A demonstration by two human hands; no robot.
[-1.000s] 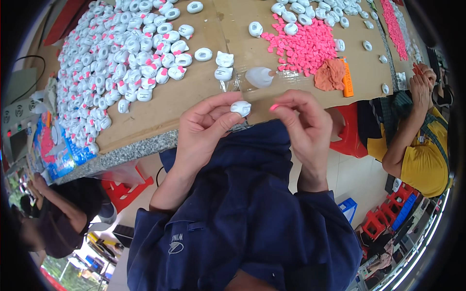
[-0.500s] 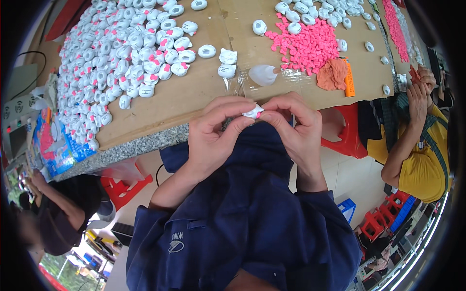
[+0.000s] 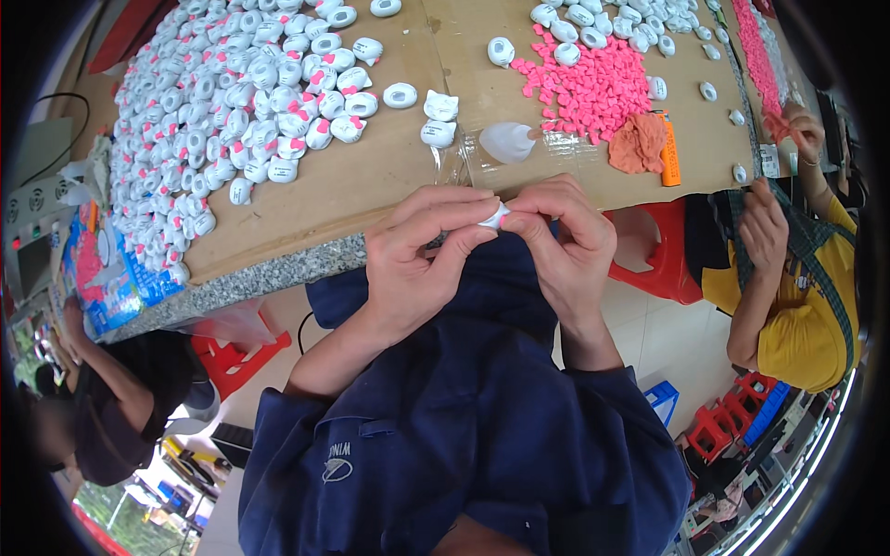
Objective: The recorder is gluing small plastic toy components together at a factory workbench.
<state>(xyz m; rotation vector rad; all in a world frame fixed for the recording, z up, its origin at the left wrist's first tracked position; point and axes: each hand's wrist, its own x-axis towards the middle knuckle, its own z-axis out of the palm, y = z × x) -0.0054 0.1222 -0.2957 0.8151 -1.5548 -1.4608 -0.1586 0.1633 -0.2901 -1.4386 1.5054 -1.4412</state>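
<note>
My left hand [image 3: 414, 255] and my right hand [image 3: 564, 250] meet in front of the table's near edge. Between their fingertips is a small white plastic cat-head piece [image 3: 494, 219], gripped from both sides. My right thumb and forefinger press at its right end, where a bit of pink shows. Most of the piece is hidden by the fingers. Just beyond my hands, a translucent white squeeze bulb [image 3: 507, 142] with a narrow tip lies on the cardboard. Two white cat-head pieces [image 3: 439, 119] lie together left of it.
A large heap of white pieces with pink bows [image 3: 269, 93] covers the table's left. Small pink bows [image 3: 593, 93] are piled at right, near a crumpled orange cloth [image 3: 637, 144] and an orange box [image 3: 669, 153]. Co-workers sit on both sides, one in a yellow shirt [image 3: 802, 324]. Red stools [image 3: 663, 250] stand nearby.
My hands have shifted slightly right, and my fingers now cover more of the white piece. The co-worker at right has moved their hands apart, with one lower.
</note>
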